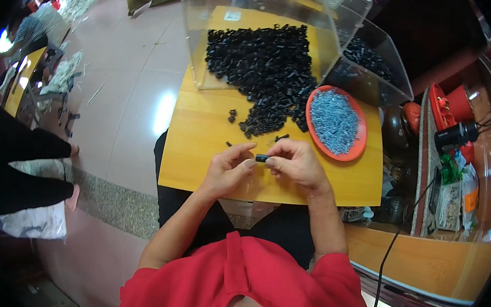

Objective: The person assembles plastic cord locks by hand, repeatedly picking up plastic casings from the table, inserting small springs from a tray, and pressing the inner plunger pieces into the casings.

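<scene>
A small black cylindrical part (261, 158) is pinched between the thumb and fingers of my right hand (301, 165), above the near part of the yellow table (197, 176). My left hand (225, 168) is just left of the part, thumb and index finger apart, with nothing visible between them. Beyond my hands spreads a heap of small black parts (259, 56), partly inside a clear plastic bin (199, 72). A few loose black pieces (232, 115) lie left of the heap. To its right, a red plate (363, 142) holds many small silvery metal pieces (334, 121).
A second clear bin (400, 88) with dark parts stands at the back right. Right of the table is a shelf (426, 208) with jars, packets and a black cylindrical device (456, 136) on a cable. A person in dark trousers (32, 154) stands at left; others sit farther back.
</scene>
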`<move>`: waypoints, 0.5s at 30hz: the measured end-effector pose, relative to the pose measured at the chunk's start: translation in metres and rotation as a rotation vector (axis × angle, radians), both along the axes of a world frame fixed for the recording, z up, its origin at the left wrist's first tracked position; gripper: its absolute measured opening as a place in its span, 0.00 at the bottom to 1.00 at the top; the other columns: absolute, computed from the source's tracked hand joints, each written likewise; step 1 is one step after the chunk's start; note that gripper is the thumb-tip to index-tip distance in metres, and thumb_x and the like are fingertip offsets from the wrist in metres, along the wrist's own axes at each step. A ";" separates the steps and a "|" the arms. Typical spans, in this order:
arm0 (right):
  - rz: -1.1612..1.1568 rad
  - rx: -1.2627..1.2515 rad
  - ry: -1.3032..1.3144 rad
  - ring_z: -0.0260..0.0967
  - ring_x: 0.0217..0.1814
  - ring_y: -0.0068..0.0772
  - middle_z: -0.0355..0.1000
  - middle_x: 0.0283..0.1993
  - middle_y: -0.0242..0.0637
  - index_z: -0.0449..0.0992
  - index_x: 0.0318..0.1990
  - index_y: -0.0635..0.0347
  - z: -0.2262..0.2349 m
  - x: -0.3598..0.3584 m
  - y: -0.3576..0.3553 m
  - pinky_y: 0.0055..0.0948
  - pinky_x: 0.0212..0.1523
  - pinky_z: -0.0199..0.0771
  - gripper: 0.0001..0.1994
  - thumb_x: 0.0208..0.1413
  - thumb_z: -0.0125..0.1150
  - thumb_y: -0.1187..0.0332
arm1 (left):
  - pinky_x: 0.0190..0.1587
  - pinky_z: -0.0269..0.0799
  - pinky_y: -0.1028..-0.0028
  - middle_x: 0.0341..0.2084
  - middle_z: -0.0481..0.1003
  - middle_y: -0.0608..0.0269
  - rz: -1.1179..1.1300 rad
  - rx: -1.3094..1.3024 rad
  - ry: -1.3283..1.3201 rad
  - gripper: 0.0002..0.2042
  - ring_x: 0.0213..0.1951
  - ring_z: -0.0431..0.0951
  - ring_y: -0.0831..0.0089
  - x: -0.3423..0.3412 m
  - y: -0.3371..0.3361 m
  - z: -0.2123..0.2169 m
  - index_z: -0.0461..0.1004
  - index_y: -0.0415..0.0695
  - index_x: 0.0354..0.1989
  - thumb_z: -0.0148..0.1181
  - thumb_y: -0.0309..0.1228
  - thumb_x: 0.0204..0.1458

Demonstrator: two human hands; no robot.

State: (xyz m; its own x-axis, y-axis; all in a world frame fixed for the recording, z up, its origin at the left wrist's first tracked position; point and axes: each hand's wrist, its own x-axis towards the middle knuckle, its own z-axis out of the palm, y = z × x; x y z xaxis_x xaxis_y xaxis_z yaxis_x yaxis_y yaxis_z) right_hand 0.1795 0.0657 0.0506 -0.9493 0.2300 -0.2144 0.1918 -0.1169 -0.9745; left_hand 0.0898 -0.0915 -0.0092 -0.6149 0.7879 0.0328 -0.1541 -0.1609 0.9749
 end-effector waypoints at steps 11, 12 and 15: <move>-0.743 0.184 0.385 0.66 0.25 0.20 0.70 0.28 0.35 0.71 0.34 0.65 0.086 -0.018 0.179 0.17 0.26 0.68 0.06 0.53 0.51 0.71 | 0.28 0.66 0.81 0.25 0.71 0.65 -0.035 -0.022 0.016 0.13 0.26 0.70 0.81 0.000 0.004 -0.001 0.67 0.34 0.43 0.52 0.27 0.50; -0.709 0.310 0.340 0.66 0.25 0.20 0.70 0.27 0.34 0.72 0.33 0.64 0.076 -0.020 0.167 0.17 0.26 0.67 0.06 0.52 0.52 0.71 | 0.28 0.66 0.81 0.25 0.71 0.65 0.003 -0.030 0.023 0.13 0.26 0.70 0.81 0.000 0.004 0.000 0.67 0.34 0.43 0.52 0.27 0.50; -0.456 0.682 0.204 0.65 0.24 0.21 0.70 0.25 0.33 0.72 0.32 0.64 0.047 -0.014 0.095 0.20 0.25 0.65 0.05 0.48 0.54 0.72 | 0.28 0.67 0.80 0.25 0.71 0.65 0.032 -0.071 0.047 0.13 0.25 0.70 0.81 0.001 0.001 0.005 0.67 0.34 0.43 0.52 0.27 0.50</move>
State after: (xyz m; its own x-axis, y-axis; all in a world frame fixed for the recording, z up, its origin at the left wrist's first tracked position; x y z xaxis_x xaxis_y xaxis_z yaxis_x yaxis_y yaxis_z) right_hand 0.1656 0.1612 0.0976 -0.7368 0.6171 0.2764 0.0809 0.4862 -0.8701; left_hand 0.0911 -0.0900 -0.0044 -0.6388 0.7693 0.0066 -0.1043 -0.0950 0.9900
